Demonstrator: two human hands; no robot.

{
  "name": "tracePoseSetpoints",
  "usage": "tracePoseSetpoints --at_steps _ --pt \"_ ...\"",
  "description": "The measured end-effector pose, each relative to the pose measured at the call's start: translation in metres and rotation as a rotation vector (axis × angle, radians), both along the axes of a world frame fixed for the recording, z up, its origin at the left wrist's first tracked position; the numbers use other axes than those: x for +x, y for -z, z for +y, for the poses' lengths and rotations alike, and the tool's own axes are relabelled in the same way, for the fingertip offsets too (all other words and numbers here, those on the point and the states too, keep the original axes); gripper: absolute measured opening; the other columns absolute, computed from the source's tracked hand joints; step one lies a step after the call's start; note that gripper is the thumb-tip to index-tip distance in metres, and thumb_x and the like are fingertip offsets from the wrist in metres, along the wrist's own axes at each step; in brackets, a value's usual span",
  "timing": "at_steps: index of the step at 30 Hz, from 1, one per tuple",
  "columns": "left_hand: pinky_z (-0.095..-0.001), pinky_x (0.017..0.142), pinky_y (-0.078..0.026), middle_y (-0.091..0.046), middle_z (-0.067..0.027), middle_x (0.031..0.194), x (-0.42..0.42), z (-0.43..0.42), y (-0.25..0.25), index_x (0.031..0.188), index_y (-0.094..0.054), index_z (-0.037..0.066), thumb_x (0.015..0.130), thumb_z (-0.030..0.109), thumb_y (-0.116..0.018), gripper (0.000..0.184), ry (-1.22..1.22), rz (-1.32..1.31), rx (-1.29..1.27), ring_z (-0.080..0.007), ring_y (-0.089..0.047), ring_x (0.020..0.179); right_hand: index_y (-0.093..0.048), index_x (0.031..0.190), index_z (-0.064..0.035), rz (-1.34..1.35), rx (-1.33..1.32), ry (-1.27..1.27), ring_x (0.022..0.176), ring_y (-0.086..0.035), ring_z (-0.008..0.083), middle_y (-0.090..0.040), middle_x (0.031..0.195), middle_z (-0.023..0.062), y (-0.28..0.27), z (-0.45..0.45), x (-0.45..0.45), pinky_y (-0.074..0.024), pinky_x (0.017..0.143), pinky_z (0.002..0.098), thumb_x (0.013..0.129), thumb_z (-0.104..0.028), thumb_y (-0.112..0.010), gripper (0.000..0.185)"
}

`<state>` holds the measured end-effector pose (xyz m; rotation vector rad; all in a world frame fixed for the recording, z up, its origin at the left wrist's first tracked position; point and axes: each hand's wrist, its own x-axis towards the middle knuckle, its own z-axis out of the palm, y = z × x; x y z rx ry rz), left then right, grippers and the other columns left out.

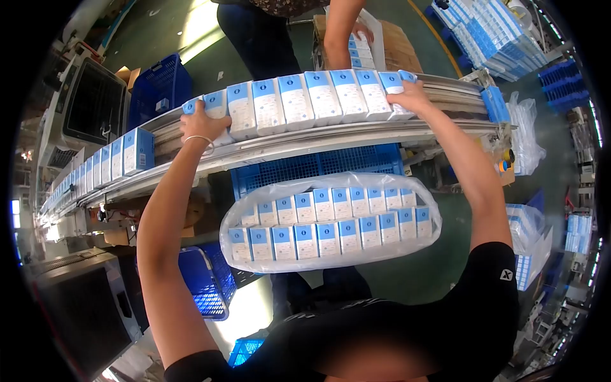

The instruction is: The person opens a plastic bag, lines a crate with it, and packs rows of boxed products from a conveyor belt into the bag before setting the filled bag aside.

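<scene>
A tight row of blue-and-white cartons [291, 102] stands upright on the conveyor, pressed between my two hands. My left hand [202, 122], with a bangle at the wrist, grips the row's left end. My right hand [410, 97] clasps the right end, its thumb on the near face of a carton. Below the conveyor, close to my body, a clear plastic bag [331, 262] lies wide open with two rows of similar cartons [326, 239] inside. Part of a blue crate [318, 164] shows behind the bag.
More cartons [130, 151] line the conveyor [273, 141] to the left. Across it, another person's hand [363, 32] reaches into a bagged cardboard box [400, 49]. Blue baskets [162, 89] stand at the left; stacked cartons [493, 38] stand at the upper right.
</scene>
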<state>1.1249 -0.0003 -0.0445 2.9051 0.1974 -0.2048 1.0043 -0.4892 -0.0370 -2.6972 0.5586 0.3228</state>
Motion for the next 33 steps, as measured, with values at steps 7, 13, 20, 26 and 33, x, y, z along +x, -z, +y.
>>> tracePoseSetpoints --at_steps 7,13,20,26,33 --pt "-0.0502 0.091 -0.043 -0.044 -0.025 0.123 -0.008 0.008 0.003 0.135 -0.042 0.021 0.057 0.045 -0.072 0.087 0.045 -0.096 -0.11 -0.0432 -0.046 0.115 -0.062 0.119 -0.0087 -0.225 0.076 0.17 0.117 -0.048 0.0376 -0.04 0.131 0.0255 0.0 0.01 -0.011 -0.0392 0.101 0.0385 0.059 -0.041 -0.071 0.069" --pt "-0.0502 0.09 -0.044 -0.045 -0.028 0.118 -0.017 0.006 0.005 0.127 -0.046 0.017 0.056 0.042 -0.073 0.08 0.079 -0.211 -0.19 -0.0459 -0.049 0.109 -0.06 0.121 -0.0035 -0.331 0.17 0.194 0.118 -0.047 0.0366 -0.04 0.127 0.023 -0.002 0.002 -0.023 -0.0396 0.1 0.0354 0.058 -0.037 -0.074 0.072" --pt "-0.0439 0.091 -0.043 -0.046 -0.0295 0.113 -0.05 0.018 -0.038 0.127 -0.045 0.005 0.062 0.034 -0.075 0.077 0.233 -0.511 -0.326 -0.0434 -0.05 0.103 -0.06 0.118 -0.0028 -0.636 0.173 0.058 0.122 -0.043 0.0356 -0.039 0.131 0.0227 -0.037 -0.018 -0.075 -0.0381 0.101 0.0408 0.066 -0.029 -0.075 0.06" --pt "-0.0454 0.09 -0.044 -0.037 -0.0226 0.123 -0.173 0.025 -0.065 0.127 -0.041 0.001 0.065 0.024 -0.077 0.075 0.242 -0.52 -0.449 -0.0355 -0.047 0.112 -0.059 0.115 -0.0032 -0.722 -0.012 0.116 0.123 -0.041 0.04 -0.036 0.134 0.0257 -0.054 0.029 -0.191 -0.0368 0.102 0.0426 0.062 -0.025 -0.077 0.06" --pt "-0.0571 0.102 -0.03 -0.022 -0.0349 0.139 -0.258 0.019 0.175 0.126 -0.045 0.004 0.057 0.027 -0.079 0.08 0.161 -0.038 -0.164 -0.0517 -0.03 0.126 -0.057 0.12 -0.0032 -0.253 -0.173 0.084 0.119 -0.036 0.0523 -0.025 0.141 0.0302 0.179 0.051 -0.278 -0.0343 0.099 0.0525 0.058 -0.038 -0.077 0.074"
